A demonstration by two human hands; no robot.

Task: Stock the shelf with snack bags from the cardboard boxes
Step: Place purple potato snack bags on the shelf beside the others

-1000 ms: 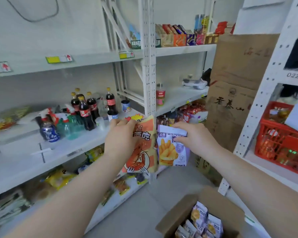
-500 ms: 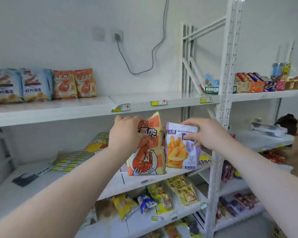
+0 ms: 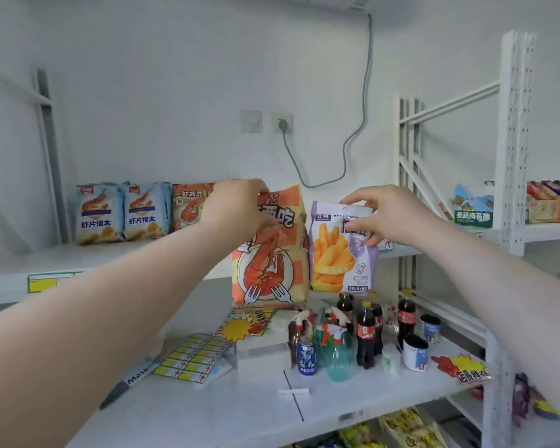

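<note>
Mid-frame, the left hand (image 3: pixel 236 205) pinches the shrimp bag (image 3: pixel 269 257), the right hand (image 3: pixel 380 211) pinches the fries bag (image 3: pixel 338 257), fingers curled — next, I think, stand both on the shelf (image 3: pixel 88 257).

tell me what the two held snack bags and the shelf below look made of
Both look like printed plastic film: the orange shrimp bag has a soft sheen and creases, the purple fries bag a glossy face and flat sealed top. The shelf board is likely painted metal: smooth white, thin folded front edge.
</note>
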